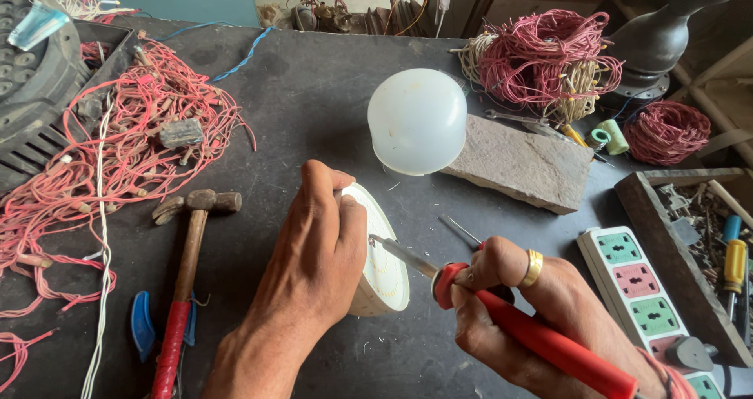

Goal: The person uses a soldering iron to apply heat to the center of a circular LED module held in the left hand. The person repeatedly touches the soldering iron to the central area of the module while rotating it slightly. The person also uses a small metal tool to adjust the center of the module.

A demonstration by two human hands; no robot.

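My left hand (pixel 318 258) grips a white bulb base (pixel 384 270) tilted on its side, its round disc face with small dots turned to the right. My right hand (pixel 522 309), with a gold ring, holds a red-handled soldering iron (pixel 502 313); its metal tip touches the disc's upper right edge. A thin metal wire or rod (pixel 459 229) sticks up just behind the right hand. The white dome cover (pixel 417 121) of the bulb rests on the dark table (pixel 314 93) behind the hands.
A hammer with a red grip (pixel 184 281) lies at left beside tangled red wires (pixel 118 148). A stone slab (pixel 522 164), red wire coils (pixel 549 54), a power strip (pixel 643 289) and a wooden tray of screwdrivers (pixel 706 242) stand at right.
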